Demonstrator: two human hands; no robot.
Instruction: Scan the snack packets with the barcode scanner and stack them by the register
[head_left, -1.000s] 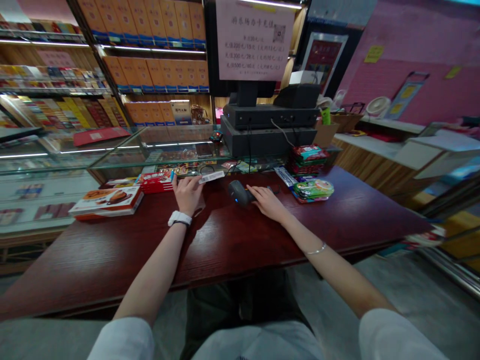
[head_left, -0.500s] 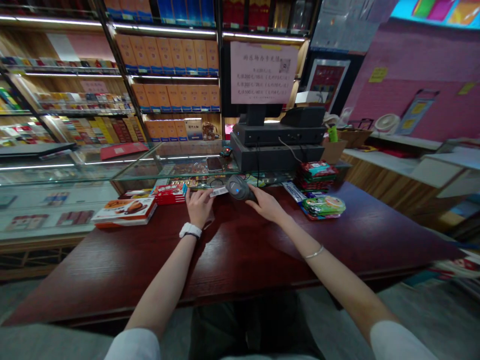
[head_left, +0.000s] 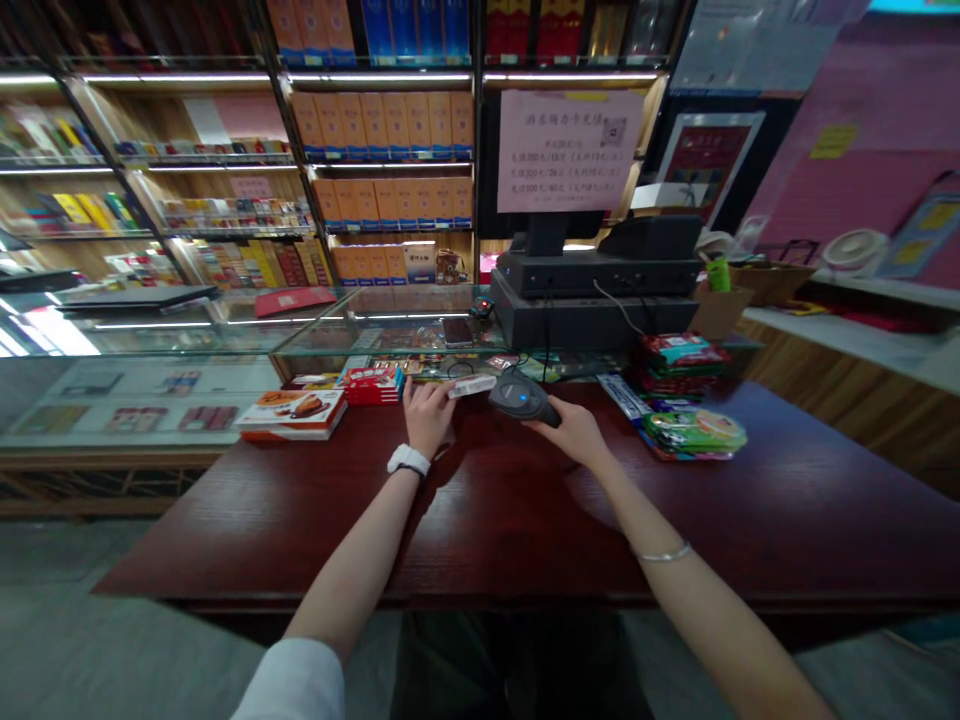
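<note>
My left hand [head_left: 430, 418], with a white watch on the wrist, is closed on a small white packet [head_left: 472, 386] that sticks out to the right of the fingers. Its lower part is hidden by the hand. My right hand [head_left: 574, 430] grips the handle of a dark grey scanner [head_left: 519, 397] with a blue light lit on top. The scanner's head points left and is beside the packet. Left of my left hand are red boxes [head_left: 373, 385] and a white and orange box [head_left: 292, 414].
Green packs [head_left: 695, 432] and a stack of red packs [head_left: 681, 358] lie at the right on the dark red table [head_left: 510, 520]. Behind stand a glass counter [head_left: 390, 305], a phone [head_left: 457, 332] and a monitor with a paper sign [head_left: 568, 150].
The view has swung left, so things appear further right. Both hands keep their hold, and the white packet is tilted a little differently near the scanner.
</note>
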